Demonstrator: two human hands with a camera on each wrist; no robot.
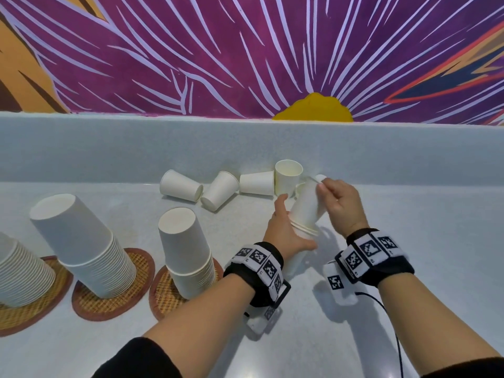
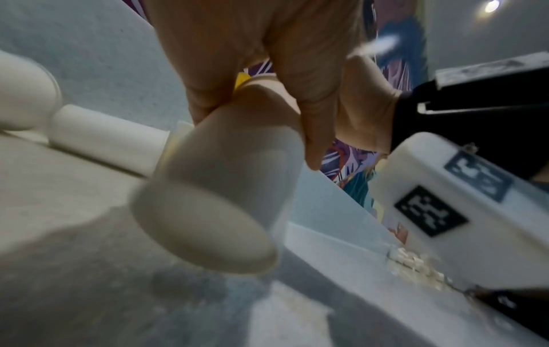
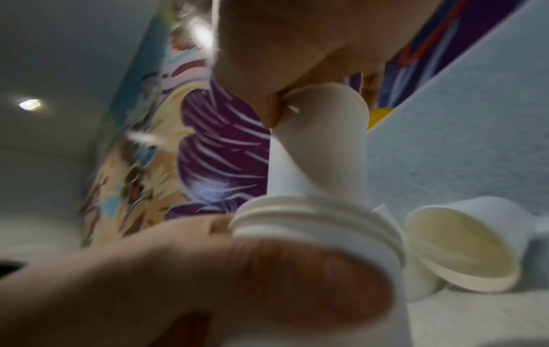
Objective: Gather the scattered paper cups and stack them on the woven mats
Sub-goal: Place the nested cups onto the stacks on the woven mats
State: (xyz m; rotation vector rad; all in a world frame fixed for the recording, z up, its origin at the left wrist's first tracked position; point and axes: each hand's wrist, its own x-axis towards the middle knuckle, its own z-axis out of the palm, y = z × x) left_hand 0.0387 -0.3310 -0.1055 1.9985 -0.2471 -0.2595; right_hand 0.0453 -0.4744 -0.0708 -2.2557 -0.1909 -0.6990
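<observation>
Head view, centre right: a small nested stack of cups [image 1: 305,216], mouths down and tilted, is gripped near its rims by the left hand [image 1: 286,230] and at its top by the right hand [image 1: 341,203]. Gathering is under way. Loose cups [image 1: 256,182] lie just beyond; the next must slide squarely on. Woven mats [image 1: 114,304] with tall stacks sit lower left.

A pale grey speckled counter [image 1: 409,241] is running up to a raised back ledge [image 1: 109,148]. Three round woven mats [image 1: 109,304] are lying along its left side, each carrying an upside-down stack of paper cups [image 1: 81,241]. Near the ledge, three loose cups [image 1: 181,185] are lying on their sides and one upright cup [image 1: 288,177] is standing beside them.
</observation>
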